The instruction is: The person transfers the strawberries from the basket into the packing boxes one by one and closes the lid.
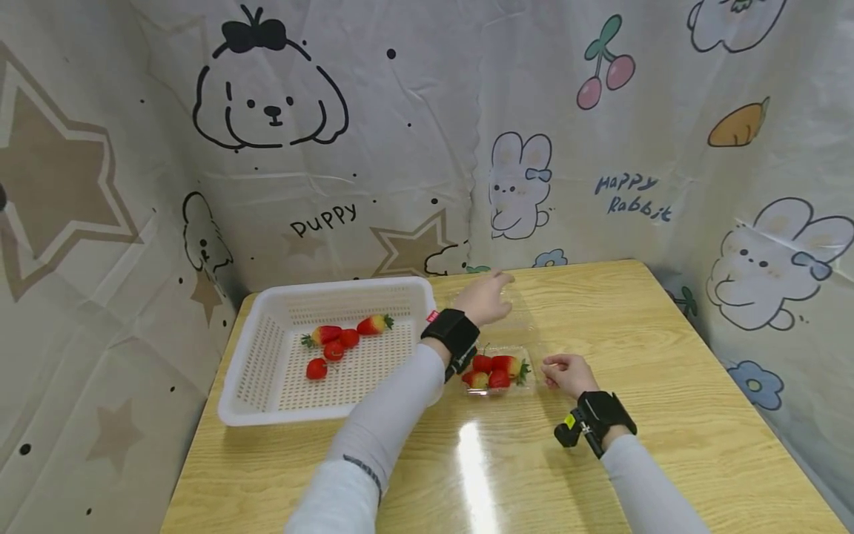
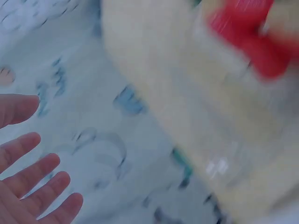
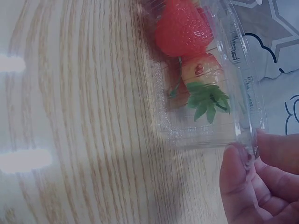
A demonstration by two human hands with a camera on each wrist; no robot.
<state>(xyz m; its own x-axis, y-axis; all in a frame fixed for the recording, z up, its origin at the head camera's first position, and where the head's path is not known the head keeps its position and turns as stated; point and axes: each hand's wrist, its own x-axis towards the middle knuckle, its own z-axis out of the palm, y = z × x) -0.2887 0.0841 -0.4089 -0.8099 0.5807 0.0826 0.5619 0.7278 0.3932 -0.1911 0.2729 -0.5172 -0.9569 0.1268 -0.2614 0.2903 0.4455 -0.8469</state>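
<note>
A clear plastic box (image 1: 485,392) sits on the table with strawberries (image 1: 505,364) and round red fruits (image 1: 498,380) inside. Its transparent lid (image 1: 517,317) is folded back behind it. My right hand (image 1: 567,373) pinches the box's right edge between thumb and fingers; in the right wrist view, a strawberry's green leaves (image 3: 209,100) show close to that corner. Over the far part of the lid, my left hand (image 1: 485,298) reaches across with fingers spread. In the left wrist view the left hand's fingers (image 2: 35,175) are extended and hold nothing.
A white perforated basket (image 1: 250,356) stands left of the box, holding strawberries (image 1: 371,325) and several round red fruits (image 1: 316,368). My left forearm (image 1: 394,415) crosses its right front corner. A printed curtain (image 1: 414,148) hangs behind the wooden table (image 1: 667,415).
</note>
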